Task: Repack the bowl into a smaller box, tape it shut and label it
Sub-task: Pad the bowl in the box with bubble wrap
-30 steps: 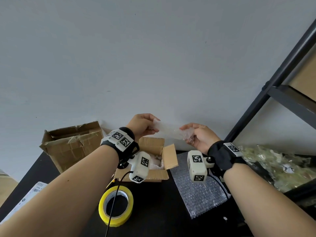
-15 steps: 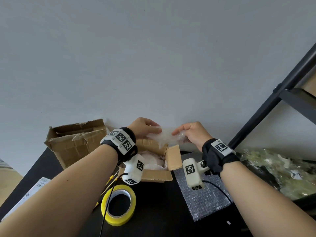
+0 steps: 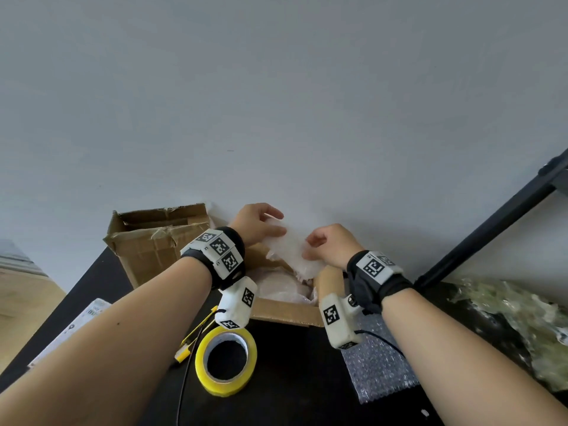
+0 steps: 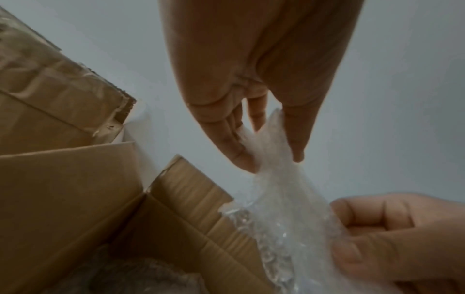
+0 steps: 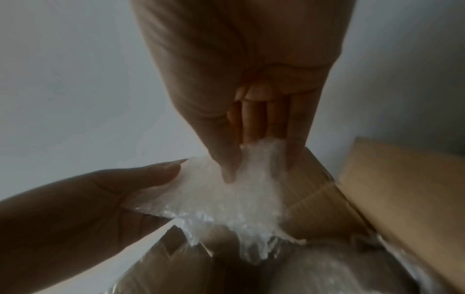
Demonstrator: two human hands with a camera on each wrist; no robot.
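Now left hand (image 3: 257, 223) and right hand (image 3: 330, 245) each pinch bubble wrap (image 3: 293, 250) above small box (image 3: 285, 312)

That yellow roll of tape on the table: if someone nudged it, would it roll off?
Probably not: the yellow tape roll lies flat on its side on the black table, so a nudge would likely just slide it. It looks light, being a hollow ring. Stood on edge, it would probably roll.

The small box (image 3: 285, 312) sits on the tabletop (image 3: 295, 379) before me, the big box (image 3: 153, 241) behind-left, the tape roll (image 3: 226, 362) nearer, a bubble-wrap sheet (image 3: 378, 370) right.
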